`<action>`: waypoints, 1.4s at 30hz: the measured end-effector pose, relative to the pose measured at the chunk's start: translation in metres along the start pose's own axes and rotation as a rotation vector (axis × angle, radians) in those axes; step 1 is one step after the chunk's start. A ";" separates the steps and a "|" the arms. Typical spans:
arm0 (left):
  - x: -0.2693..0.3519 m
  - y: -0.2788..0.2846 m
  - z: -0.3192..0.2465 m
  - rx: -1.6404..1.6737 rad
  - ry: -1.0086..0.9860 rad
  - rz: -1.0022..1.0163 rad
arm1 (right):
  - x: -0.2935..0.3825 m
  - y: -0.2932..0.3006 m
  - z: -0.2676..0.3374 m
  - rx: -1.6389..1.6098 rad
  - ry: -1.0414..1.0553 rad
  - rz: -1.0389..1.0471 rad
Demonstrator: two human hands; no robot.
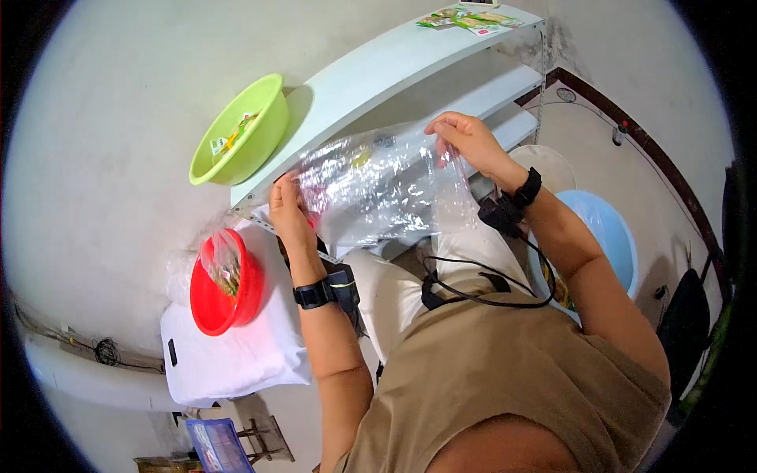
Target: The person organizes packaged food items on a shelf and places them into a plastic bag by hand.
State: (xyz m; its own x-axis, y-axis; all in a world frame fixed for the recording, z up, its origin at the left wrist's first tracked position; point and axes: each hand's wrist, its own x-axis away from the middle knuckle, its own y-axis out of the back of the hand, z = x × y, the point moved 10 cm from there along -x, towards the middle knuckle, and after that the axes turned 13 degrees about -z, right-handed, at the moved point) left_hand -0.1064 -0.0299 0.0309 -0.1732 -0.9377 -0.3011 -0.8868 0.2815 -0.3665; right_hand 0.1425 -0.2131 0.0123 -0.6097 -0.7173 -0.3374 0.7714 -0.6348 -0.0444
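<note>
A clear plastic bag point(378, 183) is stretched out flat between my two hands, with light glinting off its creases. My left hand point(288, 204) pinches the bag at its left end, near the front corner of a white metal shelf point(355, 77). At the other end, the fingers of my right hand point(464, 139) grip the bag's upper right part. I see no contents in it; the shelf shows through the film. On the shelf's left end sits a light green basin point(260, 142) holding a few printed packets point(236, 135).
Several green-and-white packets point(470, 20) lie at the shelf's far right. A red basin point(216, 310) with a filled clear bag point(222, 263) stands on a white-covered table point(230, 360) to the left. A light blue tub point(612, 236) is on the floor beside my right arm.
</note>
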 end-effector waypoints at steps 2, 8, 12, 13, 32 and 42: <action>-0.003 0.011 0.031 0.060 0.197 0.162 | -0.001 -0.007 -0.003 -0.079 -0.072 -0.012; -0.002 0.009 0.052 -0.224 0.116 0.109 | -0.007 0.004 -0.045 0.032 -0.103 0.019; 0.019 -0.063 0.039 -0.561 0.001 0.430 | -0.025 0.021 -0.033 0.220 0.087 -0.131; 0.022 -0.077 0.038 -0.572 -0.063 0.558 | -0.029 0.010 -0.026 0.217 0.090 -0.128; -0.136 -0.136 0.029 -0.661 0.052 0.373 | -0.194 -0.019 0.012 0.247 0.024 0.178; -0.149 -0.198 0.002 -0.847 -0.760 0.326 | -0.309 0.008 -0.034 0.693 -0.066 0.007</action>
State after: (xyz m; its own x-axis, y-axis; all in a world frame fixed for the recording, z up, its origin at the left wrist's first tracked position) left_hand 0.0957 0.0545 0.1466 -0.3982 -0.4047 -0.8232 -0.8987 -0.0077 0.4385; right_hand 0.3433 0.0127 0.0840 -0.6317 -0.7242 -0.2766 0.4943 -0.6512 0.5759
